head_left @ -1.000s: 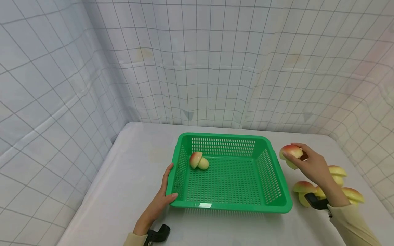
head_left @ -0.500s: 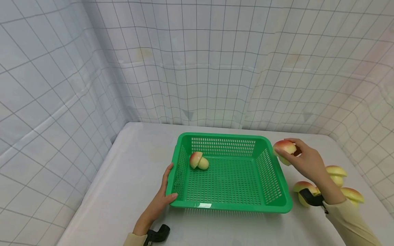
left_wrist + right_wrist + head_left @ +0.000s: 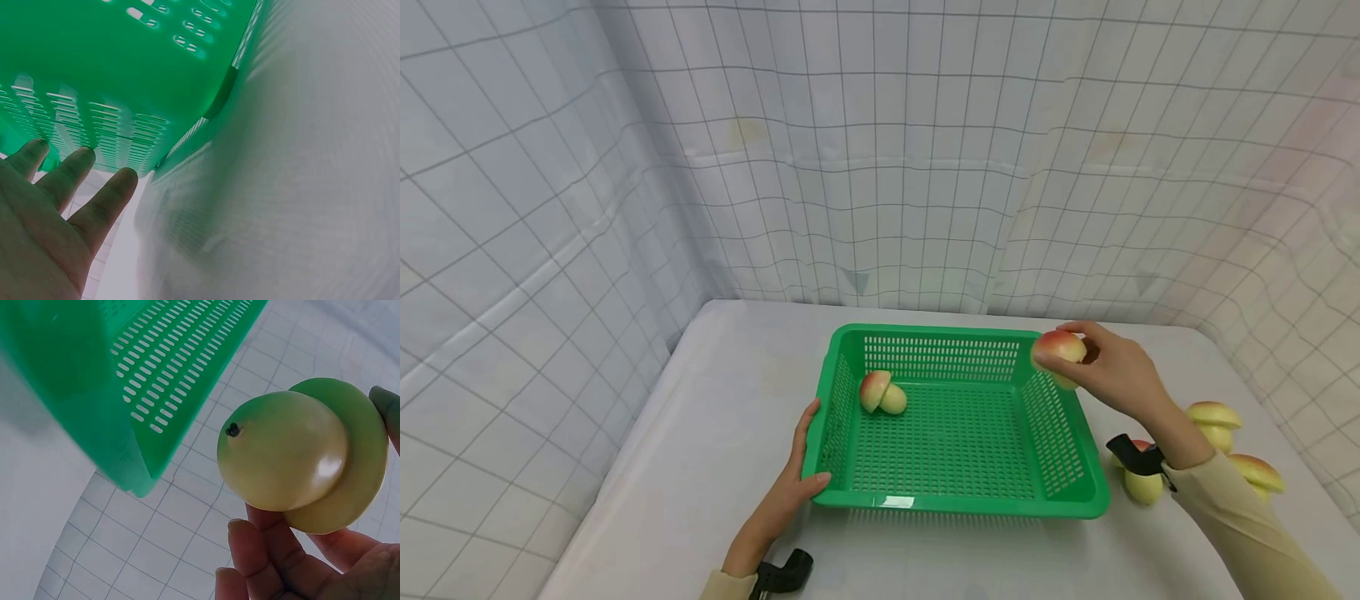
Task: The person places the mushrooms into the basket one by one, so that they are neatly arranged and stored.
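In the head view a green plastic basket stands on the white table. My left hand is at its left side, thumb on the rim at the near corner. The left wrist view shows spread, fairly straight fingers against the slotted outer wall. My right hand holds a toy mushroom with a red-and-yellow cap by that cap, over the basket's far right corner. Its pale rounded stem with a dark spot shows in the right wrist view. Another toy mushroom lies on its side inside the basket, at the left.
Right of the basket, more toy mushrooms stand on the table: one near the rim, partly behind the wrist camera, one farther back and one beside the sleeve. White grid-patterned cloth hangs behind and at both sides.
My right hand has moved left with the toy mushroom, from beside the basket to over its far right corner. The left hand and basket have stayed in place.
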A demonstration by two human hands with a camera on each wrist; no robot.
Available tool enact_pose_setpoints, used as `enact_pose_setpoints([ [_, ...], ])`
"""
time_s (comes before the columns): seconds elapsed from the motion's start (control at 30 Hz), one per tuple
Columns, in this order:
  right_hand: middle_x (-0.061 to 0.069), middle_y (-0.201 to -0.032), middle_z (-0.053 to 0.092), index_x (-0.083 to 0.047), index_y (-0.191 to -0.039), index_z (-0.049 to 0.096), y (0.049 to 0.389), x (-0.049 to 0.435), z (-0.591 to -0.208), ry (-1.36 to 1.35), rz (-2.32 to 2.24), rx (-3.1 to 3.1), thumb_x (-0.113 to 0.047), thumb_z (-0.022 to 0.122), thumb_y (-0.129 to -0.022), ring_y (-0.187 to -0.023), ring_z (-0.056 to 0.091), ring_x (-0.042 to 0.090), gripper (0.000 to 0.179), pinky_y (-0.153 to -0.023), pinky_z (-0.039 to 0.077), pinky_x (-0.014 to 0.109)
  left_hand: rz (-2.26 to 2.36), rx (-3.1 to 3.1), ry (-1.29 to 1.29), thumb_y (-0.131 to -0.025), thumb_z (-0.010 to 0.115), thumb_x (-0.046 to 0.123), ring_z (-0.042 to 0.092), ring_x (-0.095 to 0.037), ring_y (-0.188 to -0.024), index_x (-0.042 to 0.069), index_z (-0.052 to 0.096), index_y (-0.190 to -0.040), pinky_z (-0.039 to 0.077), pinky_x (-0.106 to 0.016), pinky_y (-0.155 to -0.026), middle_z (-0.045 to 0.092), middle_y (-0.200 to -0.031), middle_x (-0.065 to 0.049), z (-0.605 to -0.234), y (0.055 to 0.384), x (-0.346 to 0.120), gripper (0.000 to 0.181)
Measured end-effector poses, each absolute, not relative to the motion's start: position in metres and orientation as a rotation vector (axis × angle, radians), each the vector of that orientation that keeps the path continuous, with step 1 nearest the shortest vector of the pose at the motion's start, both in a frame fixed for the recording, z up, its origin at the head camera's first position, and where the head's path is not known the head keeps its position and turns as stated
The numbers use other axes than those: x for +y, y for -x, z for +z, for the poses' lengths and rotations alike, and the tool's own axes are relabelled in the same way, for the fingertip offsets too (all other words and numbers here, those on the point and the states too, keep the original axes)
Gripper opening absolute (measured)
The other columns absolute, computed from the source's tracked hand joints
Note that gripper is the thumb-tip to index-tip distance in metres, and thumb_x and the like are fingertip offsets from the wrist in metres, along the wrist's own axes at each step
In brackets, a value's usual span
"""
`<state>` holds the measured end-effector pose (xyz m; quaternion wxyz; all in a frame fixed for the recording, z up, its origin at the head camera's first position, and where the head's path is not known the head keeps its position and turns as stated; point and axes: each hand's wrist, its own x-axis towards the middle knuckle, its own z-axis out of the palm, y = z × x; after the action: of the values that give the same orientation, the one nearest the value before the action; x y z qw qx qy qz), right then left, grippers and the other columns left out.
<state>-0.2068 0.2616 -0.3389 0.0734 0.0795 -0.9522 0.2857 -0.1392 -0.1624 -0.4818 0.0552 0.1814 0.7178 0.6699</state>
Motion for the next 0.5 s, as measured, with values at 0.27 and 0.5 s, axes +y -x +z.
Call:
enact_pose_setpoints([
  [0.27, 0.002, -0.08, 0.061, -0.012, -0.122, 0.057, 0.217, 0.248, -0.333, -0.336, 0.778, -2.948, -0.064, 0.062, -0.08, -0.067, 0.053, 0.02, 0.067, -0.056, 0.041, 0.034, 2.035, 2.168, -0.543, -0.09, 0.05, 0.019, -0.006, -0.033, -0.138, 0.034, -0.002, -0.152, 0.006, -0.066, -0.097, -0.012, -0.156, -0.006, -0.481, 0.139, -0.163, 0.083],
  [0.5, 0.002, -0.084, 0.062, -0.013, -0.121, 0.057, 0.226, 0.233, -0.334, -0.419, 0.732, -3.012, -0.068, 0.062, -0.076, -0.068, 0.054, 0.017, 0.071, -0.057, 0.042, 0.034, 2.039, 2.164, -0.547, -0.09, 0.049, 0.019, -0.006, -0.032, -0.138, 0.035, -0.002, -0.152, 0.005, -0.066, -0.098, -0.012, -0.156, -0.005, -0.482, 0.139, -0.163, 0.082],
])
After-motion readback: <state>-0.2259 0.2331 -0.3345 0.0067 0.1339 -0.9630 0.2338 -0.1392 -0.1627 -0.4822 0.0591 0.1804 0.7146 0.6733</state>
